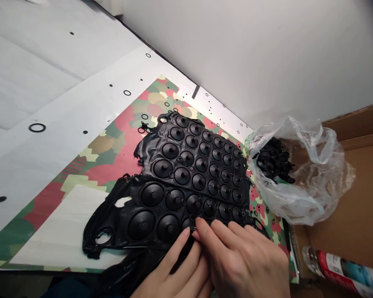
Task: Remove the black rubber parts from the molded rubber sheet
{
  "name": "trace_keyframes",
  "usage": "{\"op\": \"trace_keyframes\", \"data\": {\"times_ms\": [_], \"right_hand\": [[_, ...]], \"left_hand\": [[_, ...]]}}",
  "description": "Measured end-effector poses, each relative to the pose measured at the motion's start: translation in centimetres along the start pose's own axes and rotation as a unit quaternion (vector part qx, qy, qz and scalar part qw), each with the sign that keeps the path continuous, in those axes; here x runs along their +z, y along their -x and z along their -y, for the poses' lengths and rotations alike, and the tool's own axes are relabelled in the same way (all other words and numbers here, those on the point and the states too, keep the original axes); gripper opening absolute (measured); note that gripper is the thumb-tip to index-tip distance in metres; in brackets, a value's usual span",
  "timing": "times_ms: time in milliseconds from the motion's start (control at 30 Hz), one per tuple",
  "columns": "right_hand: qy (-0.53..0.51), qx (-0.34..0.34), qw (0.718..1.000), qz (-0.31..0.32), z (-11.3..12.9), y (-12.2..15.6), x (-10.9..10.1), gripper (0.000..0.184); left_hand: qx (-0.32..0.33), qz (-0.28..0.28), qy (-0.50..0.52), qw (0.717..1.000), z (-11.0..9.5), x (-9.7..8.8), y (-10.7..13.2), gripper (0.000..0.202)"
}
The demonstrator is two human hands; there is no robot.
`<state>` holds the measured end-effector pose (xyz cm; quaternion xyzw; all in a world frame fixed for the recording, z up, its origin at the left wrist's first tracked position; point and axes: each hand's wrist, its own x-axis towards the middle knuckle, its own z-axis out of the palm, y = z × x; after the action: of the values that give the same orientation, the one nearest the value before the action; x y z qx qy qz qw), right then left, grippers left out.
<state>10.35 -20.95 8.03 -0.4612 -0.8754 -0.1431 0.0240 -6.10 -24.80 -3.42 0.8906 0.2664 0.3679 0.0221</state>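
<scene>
A black moulded rubber sheet [191,188] with several rows of round, cone-topped rubber cups lies in front of me. Its edges are ragged, with torn holes at the left corner. My left hand [180,269] is closed on the near edge, thumb and fingertips pressed together beside a cup in the front row. Right against it, my right hand [245,258] pinches the sheet at the same spot, its fingers curled over the near right part. The cup between my fingertips is mostly covered. Part of the sheet hangs over the table's front edge below my left hand.
Under the sheet is a camouflage-patterned mat [112,153] with a pale paper patch [62,227]. Small black rings [37,128] and dots are scattered over the white table [59,103]. At right, a clear plastic bag [317,203] holds loose black rubber pieces [275,159] in a cardboard box [357,186], near a labelled bottle [342,271].
</scene>
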Motion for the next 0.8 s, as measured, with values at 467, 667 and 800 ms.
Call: {"op": "trace_keyframes", "data": {"times_ms": [467, 667, 800], "right_hand": [[-0.215, 0.225, 0.949, -0.047, 1.8, 0.8, 2.8, 0.039], [-0.232, 0.274, 0.932, -0.059, 2.4, 1.0, 3.4, 0.036], [-0.187, 0.329, 0.922, -0.080, 2.7, 0.1, 3.7, 0.038]], "left_hand": [[0.032, -0.034, -0.040, 0.998, 1.1, 0.0, -1.3, 0.021], [0.000, -0.039, -0.047, 0.998, 0.7, -0.3, -1.5, 0.026], [-0.011, -0.038, -0.020, 0.999, -0.2, 0.7, -0.1, 0.030]]}}
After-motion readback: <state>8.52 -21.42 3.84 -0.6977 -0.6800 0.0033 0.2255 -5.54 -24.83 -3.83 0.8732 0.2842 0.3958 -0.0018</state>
